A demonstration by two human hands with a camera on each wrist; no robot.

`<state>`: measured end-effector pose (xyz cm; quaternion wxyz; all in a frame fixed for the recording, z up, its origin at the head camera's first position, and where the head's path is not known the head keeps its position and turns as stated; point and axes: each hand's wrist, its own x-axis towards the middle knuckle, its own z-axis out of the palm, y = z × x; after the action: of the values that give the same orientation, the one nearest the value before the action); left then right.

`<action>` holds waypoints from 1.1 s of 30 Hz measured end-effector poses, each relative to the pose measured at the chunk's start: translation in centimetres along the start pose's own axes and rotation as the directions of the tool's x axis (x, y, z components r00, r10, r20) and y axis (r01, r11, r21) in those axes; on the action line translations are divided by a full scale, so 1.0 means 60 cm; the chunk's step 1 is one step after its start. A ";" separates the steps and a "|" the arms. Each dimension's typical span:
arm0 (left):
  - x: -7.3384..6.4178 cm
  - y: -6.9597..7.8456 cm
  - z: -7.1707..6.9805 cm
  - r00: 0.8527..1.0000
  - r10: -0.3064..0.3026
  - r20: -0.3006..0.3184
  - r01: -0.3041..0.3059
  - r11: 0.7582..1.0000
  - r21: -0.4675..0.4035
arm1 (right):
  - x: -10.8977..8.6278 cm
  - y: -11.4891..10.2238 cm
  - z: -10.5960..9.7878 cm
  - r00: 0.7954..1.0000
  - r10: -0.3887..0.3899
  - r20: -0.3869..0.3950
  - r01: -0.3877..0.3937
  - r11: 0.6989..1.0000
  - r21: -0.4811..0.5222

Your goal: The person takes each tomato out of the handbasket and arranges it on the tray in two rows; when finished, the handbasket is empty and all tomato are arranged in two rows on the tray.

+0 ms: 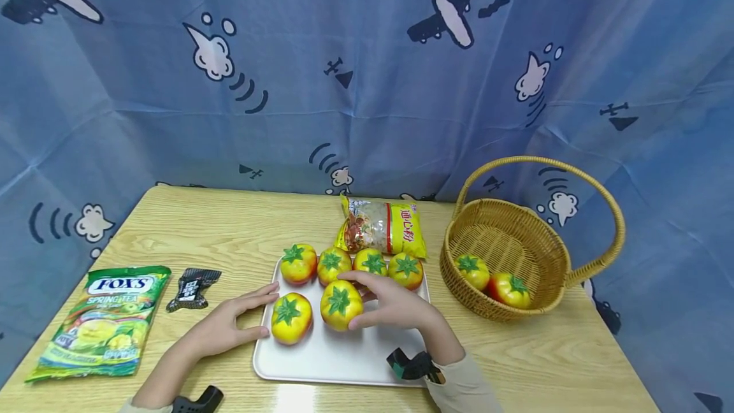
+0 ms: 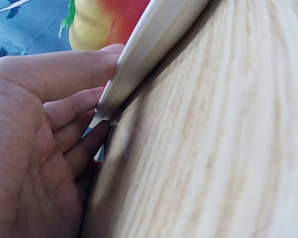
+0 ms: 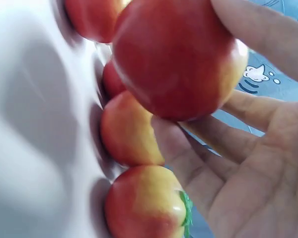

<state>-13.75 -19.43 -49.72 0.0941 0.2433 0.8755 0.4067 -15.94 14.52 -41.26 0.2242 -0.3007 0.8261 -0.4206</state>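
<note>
My right hand point(image 1: 395, 301) pinches a yellow-and-red tomato point(image 1: 341, 306) with a green leafy top between thumb and fingers. In the right wrist view, the held tomato point(image 3: 174, 59) hangs above the white tray point(image 3: 30, 148), its red underside showing. My left hand point(image 1: 226, 327) touches the left edge of the tray point(image 1: 338, 371) with its fingertips and thumb; the left wrist view shows them against the rim point(image 2: 134, 54). Beside that hand, another tomato point(image 1: 291, 318) sits on the tray. Several more tomatoes point(image 1: 299, 263) line the tray's far side, partly hidden by my right hand.
A wicker basket point(image 1: 450, 266) with a tall handle stands at the right, two tomatoes point(image 1: 509, 290) inside. Behind the tray lies a yellow pasta bag point(image 1: 381, 225). At the left are a green candy bag point(image 1: 100, 320) and a small black packet point(image 1: 194, 288). A blue curtain hangs behind.
</note>
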 end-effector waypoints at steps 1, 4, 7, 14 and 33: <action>0.000 0.000 0.000 1.000 0.001 -0.001 -0.001 1.000 0.000 | 0.001 0.000 0.002 1.000 0.010 0.014 -0.010 1.000 -0.011; -0.001 0.002 -0.001 1.000 0.005 -0.006 -0.005 1.000 0.002 | 0.004 -0.001 0.008 0.998 0.030 0.047 -0.028 0.999 -0.043; -0.002 0.003 -0.001 1.000 0.005 -0.008 -0.005 1.000 0.004 | 0.006 -0.002 0.013 0.997 0.039 0.067 -0.035 0.998 -0.060; -0.003 0.006 -0.001 1.000 0.008 -0.013 -0.008 1.000 0.009 | 0.010 0.003 0.023 0.995 0.052 0.084 -0.045 0.995 -0.093; -0.002 0.004 -0.001 1.000 0.019 -0.014 -0.018 1.000 0.025 | 0.017 0.010 0.031 0.991 0.085 0.105 -0.070 0.987 -0.143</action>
<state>-13.57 -19.41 -49.51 0.0810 0.2497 0.8789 0.3983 -15.71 13.04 -42.92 0.2645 -0.3063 0.8507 -0.3354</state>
